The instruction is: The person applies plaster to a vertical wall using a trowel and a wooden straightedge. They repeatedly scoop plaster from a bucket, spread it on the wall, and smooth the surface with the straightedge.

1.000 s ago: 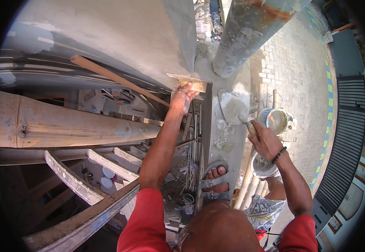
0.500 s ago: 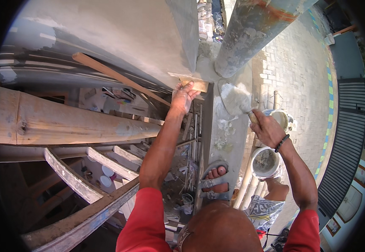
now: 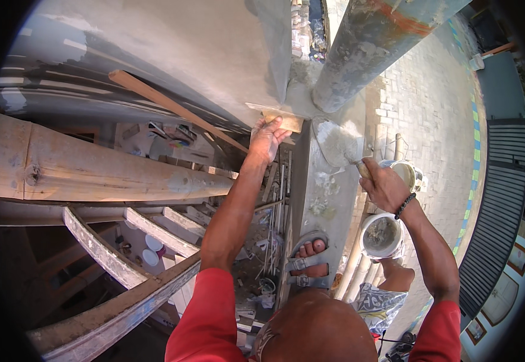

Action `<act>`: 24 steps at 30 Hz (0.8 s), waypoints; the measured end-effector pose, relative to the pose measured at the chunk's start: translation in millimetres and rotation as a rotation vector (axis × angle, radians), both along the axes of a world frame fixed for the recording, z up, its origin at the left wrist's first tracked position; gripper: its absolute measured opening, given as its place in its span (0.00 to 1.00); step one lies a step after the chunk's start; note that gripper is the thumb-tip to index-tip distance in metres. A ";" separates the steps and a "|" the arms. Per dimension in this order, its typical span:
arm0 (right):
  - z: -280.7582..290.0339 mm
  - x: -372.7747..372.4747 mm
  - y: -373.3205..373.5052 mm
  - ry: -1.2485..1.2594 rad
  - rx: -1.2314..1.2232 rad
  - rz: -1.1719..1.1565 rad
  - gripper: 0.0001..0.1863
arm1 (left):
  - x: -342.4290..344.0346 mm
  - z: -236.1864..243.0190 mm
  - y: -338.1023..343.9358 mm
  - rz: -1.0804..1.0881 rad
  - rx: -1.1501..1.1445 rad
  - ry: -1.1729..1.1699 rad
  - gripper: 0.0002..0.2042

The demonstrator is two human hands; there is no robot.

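Note:
My left hand (image 3: 266, 137) pinches a small flat wooden board (image 3: 288, 122), held level against the lower corner of the grey plastered wall (image 3: 226, 48). To the right, my right hand (image 3: 388, 188) is wrapped round the wooden handle of a pointed trowel (image 3: 337, 143). The trowel's blade, smeared with wet grey mortar, lies over the top of a narrow concrete ledge (image 3: 323, 193). A thick grey round pipe (image 3: 368, 51) rises from the ledge just beyond the blade. Mortar smears mark the ledge nearer me, where a sandalled foot (image 3: 311, 259) stands.
A white bucket with mortar (image 3: 382, 234) sits right of the ledge, another bucket (image 3: 402, 172) beyond it. Bamboo poles (image 3: 352, 271) run below. At left are a thick bamboo pole (image 3: 111, 172), a slanting wooden stick (image 3: 172, 108), wooden beams (image 3: 117, 308) and a drop.
The view has shifted slightly. Both hands keep hold of the board and the trowel in nearly the same places.

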State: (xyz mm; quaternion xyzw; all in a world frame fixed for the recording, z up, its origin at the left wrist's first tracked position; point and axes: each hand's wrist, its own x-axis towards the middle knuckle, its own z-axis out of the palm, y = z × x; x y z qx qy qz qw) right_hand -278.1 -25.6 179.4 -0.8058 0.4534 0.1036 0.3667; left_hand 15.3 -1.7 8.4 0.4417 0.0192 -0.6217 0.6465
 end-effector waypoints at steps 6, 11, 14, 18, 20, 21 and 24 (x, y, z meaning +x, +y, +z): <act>31.9 -3.2 17.3 0.065 0.147 0.101 0.23 | 4.9 5.5 5.7 0.017 0.021 -0.004 0.34; 7.8 0.6 0.2 -0.032 -0.004 -0.010 0.23 | 2.2 -1.0 2.0 0.004 0.014 -0.022 0.28; 5.6 -1.9 1.5 0.006 0.025 0.002 0.23 | 1.2 -0.7 1.4 -0.002 0.012 -0.012 0.23; 22.6 -6.5 15.8 0.081 0.158 0.098 0.23 | 6.2 -1.6 6.0 0.003 0.015 -0.030 0.19; 20.1 -11.4 14.5 0.022 0.120 0.062 0.22 | 4.2 -1.2 4.6 0.003 0.023 -0.043 0.17; 18.0 -13.0 14.2 -0.009 0.101 0.044 0.22 | 3.1 -0.9 3.8 0.009 0.026 -0.041 0.17; 8.2 -7.2 1.3 0.029 0.033 -0.034 0.22 | 0.1 -3.9 1.3 0.013 0.026 -0.034 0.16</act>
